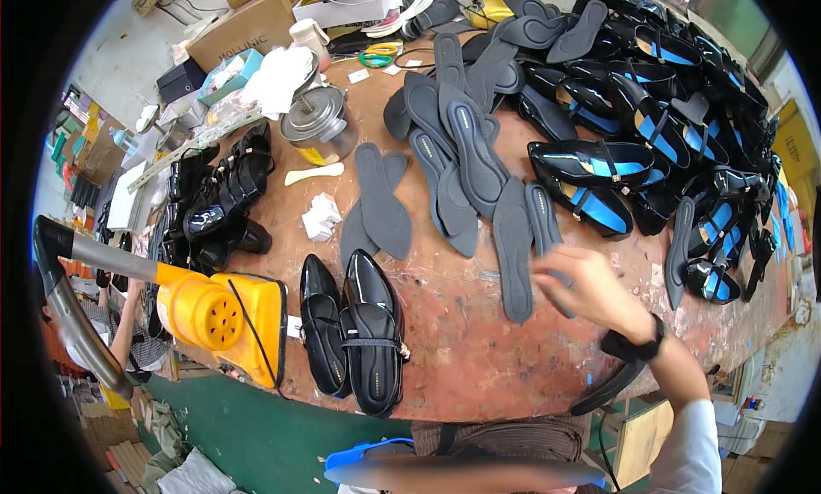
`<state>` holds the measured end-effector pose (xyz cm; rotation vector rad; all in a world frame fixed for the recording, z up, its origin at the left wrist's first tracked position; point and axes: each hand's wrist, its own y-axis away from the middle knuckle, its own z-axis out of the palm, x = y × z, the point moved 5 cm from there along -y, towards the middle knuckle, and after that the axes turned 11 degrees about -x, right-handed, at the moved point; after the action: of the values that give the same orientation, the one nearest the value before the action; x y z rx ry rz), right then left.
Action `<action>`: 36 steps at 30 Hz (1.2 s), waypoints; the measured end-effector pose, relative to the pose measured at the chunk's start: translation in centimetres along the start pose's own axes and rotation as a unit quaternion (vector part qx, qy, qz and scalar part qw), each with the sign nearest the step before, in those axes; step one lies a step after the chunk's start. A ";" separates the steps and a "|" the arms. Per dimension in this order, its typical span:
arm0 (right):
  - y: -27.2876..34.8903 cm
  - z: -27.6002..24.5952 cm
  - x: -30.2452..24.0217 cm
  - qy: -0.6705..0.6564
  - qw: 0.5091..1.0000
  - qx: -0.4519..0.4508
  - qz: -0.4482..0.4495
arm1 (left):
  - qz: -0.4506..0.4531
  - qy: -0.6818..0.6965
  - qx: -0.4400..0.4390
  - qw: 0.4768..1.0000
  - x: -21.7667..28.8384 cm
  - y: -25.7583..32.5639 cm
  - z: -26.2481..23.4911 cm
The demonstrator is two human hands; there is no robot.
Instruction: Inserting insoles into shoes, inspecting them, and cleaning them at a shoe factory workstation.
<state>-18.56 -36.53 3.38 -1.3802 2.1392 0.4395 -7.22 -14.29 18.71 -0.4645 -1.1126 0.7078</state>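
While the left hand is out of view, the right hand is curled over a dark grey insole near 3 o'clock, fingers drawn narrow, though overlap hides whether they actually grip it. The insole is probably light, bendy and grippy, best taken by its side edges at mid-length. Around it on a scuffed red-brown worktable: more insoles toward 12, glossy black pointed flats at 7, heaped black strapped shoes at 2.

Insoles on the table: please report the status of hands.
Right hand at a dark grey insole, grip unclear. Left hand not in view. Another insole lies close beside.
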 end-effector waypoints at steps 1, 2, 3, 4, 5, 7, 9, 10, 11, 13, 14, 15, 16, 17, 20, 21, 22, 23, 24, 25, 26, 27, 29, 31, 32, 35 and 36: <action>-3.1 1.9 -1.2 0.046 0.997 -0.001 -0.059 | -0.010 0.012 -0.006 1.000 0.1 0.0 0.2; -6.4 3.9 -1.7 0.085 0.994 -0.024 -0.058 | -0.020 0.024 -0.012 0.999 -0.2 0.0 0.2; -9.3 5.6 -2.6 0.124 0.986 -0.008 -0.107 | -0.029 0.036 -0.018 0.999 -0.2 0.0 0.2; -12.3 7.2 -2.5 0.162 0.983 -0.016 -0.089 | 0.028 0.027 -0.014 0.999 -0.1 0.0 0.1; -14.8 8.4 -2.6 0.197 0.976 0.004 -0.095 | 0.058 0.019 -0.012 0.998 0.2 0.1 -0.1; -18.6 10.1 -1.3 0.298 0.955 0.011 -0.002 | 0.063 0.033 -0.003 0.997 0.4 0.4 -0.5; -20.7 10.3 0.4 0.383 0.917 0.048 0.099 | 0.034 0.054 0.002 0.998 0.7 0.7 -1.0; -21.1 10.0 0.9 0.393 0.910 0.077 0.105 | 0.047 0.060 -0.010 0.997 0.8 0.9 -1.3; -21.4 9.5 1.9 0.406 0.899 0.070 0.148 | 0.029 0.034 0.003 0.999 1.1 1.1 -1.7; -20.9 8.4 3.1 0.396 0.901 0.041 0.173 | -0.008 -0.018 0.026 0.999 1.2 1.3 -2.6; -20.3 7.3 3.2 0.356 0.919 0.065 0.156 | -0.019 -0.070 0.078 0.994 0.6 1.7 -2.9; -19.5 6.0 3.0 0.325 0.932 0.103 0.123 | -0.122 -0.082 0.093 0.985 -0.4 1.9 -4.8; -18.9 4.5 3.4 0.252 0.951 0.106 0.143 | -0.225 -0.092 0.099 0.965 -1.4 1.8 -6.6; -18.1 3.0 3.5 0.180 0.964 0.111 0.159 | -0.247 -0.190 0.177 0.934 -2.7 2.6 -7.9; -14.1 -2.1 2.3 0.097 0.944 0.269 0.168 | -0.376 -0.196 0.085 0.902 -7.8 2.4 -12.4; -12.9 -3.0 1.9 0.093 0.941 0.267 0.183 | -0.410 -0.162 0.087 0.894 -9.8 2.3 -13.8; -11.6 -3.9 1.2 0.057 0.940 0.296 0.159 | -0.419 -0.175 0.080 0.887 -11.6 1.9 -14.8; -10.4 -4.6 0.5 0.025 0.937 0.320 0.139 | -0.423 -0.187 0.069 0.884 -13.5 1.2 -15.4; -9.3 -4.7 0.3 -0.051 0.942 0.300 0.140 | -0.425 -0.190 0.066 0.883 -15.2 0.1 -15.8; -8.4 -4.5 0.0 -0.120 0.944 0.271 0.148 | -0.441 -0.150 0.094 0.880 -17.0 -0.8 -16.0; -7.5 -4.3 -0.4 -0.160 0.945 0.247 0.143 | -0.457 -0.111 0.132 0.872 -18.7 -1.5 -15.9; -6.6 -4.2 -0.9 -0.194 0.943 0.239 0.124 | -0.454 -0.114 0.119 0.876 -20.3 -2.4 -15.3; -4.9 -3.7 -1.5 -0.258 0.942 0.195 0.090 | -0.432 -0.109 0.024 0.895 -22.6 -4.2 -13.3; -2.9 -3.3 -1.3 -0.283 0.935 0.189 0.099 | -0.470 -0.052 0.062 0.879 -23.5 -3.4 -12.0; -1.8 -3.3 -1.2 -0.278 0.935 0.208 0.077 | -0.448 -0.035 0.091 0.889 -23.8 -3.1 -11.5; 0.1 -2.4 -0.8 -0.125 0.968 0.187 0.109 | -0.372 -0.137 0.081 0.915 -23.1 -2.8 -10.6; 0.5 -2.3 -0.8 -0.105 0.969 0.201 0.099 | -0.313 -0.146 0.077 0.935 -22.7 -2.7 -10.1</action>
<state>-19.40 -37.02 5.65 -0.8612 2.0542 0.1977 -3.16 -32.39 1.95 0.1459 -1.3776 0.2971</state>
